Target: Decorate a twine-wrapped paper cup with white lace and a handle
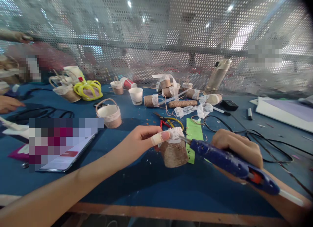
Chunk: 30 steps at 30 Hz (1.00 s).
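My left hand (149, 135), a bandage round its thumb, grips the rim of a small twine-wrapped cup (175, 154). White lace trim (174, 134) lies along that rim under the thumb. In my right hand (238, 148) is a blue hot glue gun (220, 158), a clear glue stick (290, 197) jutting from its back. The metal nozzle (185, 139) points at the lace; whether it touches cannot be made out. Just behind the cup lie red-and-yellow-handled pliers (168, 121) and a green paper slip (195, 134).
A handled basket (110, 115) and a white paper cup (136, 95) stand further back. Several wrapped cups, a twine roll (183, 104) and loose lace (193, 110) lie behind the pliers. Black cable (271, 160) runs at right. Another person's hand (9, 104) is at far left.
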### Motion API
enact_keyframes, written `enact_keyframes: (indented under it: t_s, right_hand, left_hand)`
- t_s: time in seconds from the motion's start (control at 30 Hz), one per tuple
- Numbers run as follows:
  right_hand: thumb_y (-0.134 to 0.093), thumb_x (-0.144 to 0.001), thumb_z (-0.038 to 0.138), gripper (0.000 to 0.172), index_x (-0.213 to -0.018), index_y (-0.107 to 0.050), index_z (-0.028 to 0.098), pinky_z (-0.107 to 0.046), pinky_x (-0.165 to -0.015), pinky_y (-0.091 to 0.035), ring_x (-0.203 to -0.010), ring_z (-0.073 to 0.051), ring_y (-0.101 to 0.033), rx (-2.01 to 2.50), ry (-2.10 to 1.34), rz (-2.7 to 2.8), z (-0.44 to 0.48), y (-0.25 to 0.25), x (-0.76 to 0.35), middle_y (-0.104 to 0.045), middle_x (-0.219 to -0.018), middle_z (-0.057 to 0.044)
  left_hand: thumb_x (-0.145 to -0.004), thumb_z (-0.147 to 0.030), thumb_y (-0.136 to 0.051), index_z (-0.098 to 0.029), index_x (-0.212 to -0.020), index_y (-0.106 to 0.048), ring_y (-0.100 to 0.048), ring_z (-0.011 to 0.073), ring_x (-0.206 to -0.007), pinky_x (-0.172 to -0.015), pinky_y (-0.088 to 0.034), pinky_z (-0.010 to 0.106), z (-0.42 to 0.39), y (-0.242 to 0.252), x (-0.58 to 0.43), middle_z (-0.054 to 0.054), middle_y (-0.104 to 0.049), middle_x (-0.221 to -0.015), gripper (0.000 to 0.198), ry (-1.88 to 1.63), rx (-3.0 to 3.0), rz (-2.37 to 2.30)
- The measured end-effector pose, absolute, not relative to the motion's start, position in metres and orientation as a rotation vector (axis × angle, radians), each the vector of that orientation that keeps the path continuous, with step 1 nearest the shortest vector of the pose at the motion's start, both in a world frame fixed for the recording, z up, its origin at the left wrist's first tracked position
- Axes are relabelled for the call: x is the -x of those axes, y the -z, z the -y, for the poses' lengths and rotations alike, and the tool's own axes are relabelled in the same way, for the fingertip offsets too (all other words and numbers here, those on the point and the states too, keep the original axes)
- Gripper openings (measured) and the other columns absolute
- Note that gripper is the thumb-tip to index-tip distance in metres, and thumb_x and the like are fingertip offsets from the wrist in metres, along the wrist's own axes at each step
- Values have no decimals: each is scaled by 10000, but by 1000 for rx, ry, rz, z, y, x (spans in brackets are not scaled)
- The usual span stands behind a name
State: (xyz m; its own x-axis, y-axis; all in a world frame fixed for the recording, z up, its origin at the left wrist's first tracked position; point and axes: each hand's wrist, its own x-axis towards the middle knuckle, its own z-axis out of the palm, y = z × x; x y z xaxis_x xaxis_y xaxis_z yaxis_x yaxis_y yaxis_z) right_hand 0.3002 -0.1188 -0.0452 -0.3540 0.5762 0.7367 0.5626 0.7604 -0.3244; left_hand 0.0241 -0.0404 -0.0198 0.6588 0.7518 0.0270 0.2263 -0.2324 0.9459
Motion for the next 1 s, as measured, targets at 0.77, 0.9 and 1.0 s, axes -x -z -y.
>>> enact_keyframes:
  t_s: [0.77, 0.9, 1.0]
  right_hand:
    - [-847, -788, 310, 223, -803, -648, 213, -268, -707, -504, -782, -137, -582, 1027, -1263, 1362, 110, 52, -266, -620, -832, 20]
    - [-848, -790, 306, 219, -800, -653, 206, -277, -775, -494, -811, -137, -579, 1023, -1244, 1383, 111, 51, -264, -612, -832, 23]
    - [-854, -783, 309, 224, -815, -657, 207, -285, -782, -490, -816, -143, -577, 1032, -1247, 1380, 112, 51, -264, -610, -834, 20]
  left_hand:
    - [-948, -189, -682, -208, -1001, -767, -677, 150, -906, -770, -533, 216, 52, 30, -34, 35, -713, -1017, 101, -933, -2107, -529]
    - [-903, -97, -718, -215, -938, -788, -693, 134, -891, -790, -536, 196, 54, 33, -33, 8, -749, -958, 141, -1020, -2100, -537]
    - [-899, -95, -723, -206, -930, -786, -695, 135, -876, -766, -545, 197, 54, 34, -32, 14, -742, -952, 132, -1073, -2121, -550]
